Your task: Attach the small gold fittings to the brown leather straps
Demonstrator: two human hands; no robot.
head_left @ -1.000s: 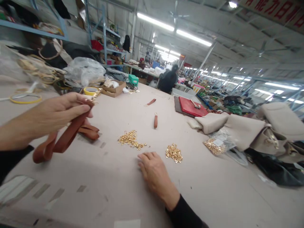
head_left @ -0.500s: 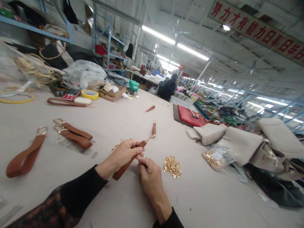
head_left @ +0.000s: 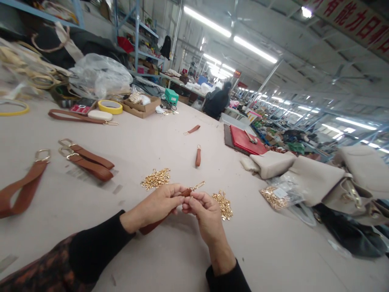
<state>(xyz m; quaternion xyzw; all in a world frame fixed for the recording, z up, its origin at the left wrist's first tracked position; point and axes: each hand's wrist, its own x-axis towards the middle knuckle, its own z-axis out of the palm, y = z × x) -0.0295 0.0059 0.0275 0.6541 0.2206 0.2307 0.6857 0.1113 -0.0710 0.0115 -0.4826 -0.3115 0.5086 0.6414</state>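
Work tbl. (head_left: 273, 251), pale, w/ L gold-hardware pile (head_left: 155, 178), R gold-hardware pile (head_left: 223, 205), beige bags (head_left: 316, 168) at R. Rm.: workshop, strip lights (head_left: 255, 49), blue shelving (head_left: 136, 40), 1 person in dark top (head_left: 217, 101), bkgd. Brown strap (head_left: 151, 228): above tbl. betw. piles; L hand (head_left: 156, 202) gripping it nr. gold clasp (head_left: 199, 185); R hand (head_left: 208, 215) fingertips pinched at same end. Vs. 0.5 s ago: hands closer tog.; L pile less covered. Strap mid-section hidden by L hand; contents of R pinch, if any, can't tell; banner (head_left: 355, 24) cut off.
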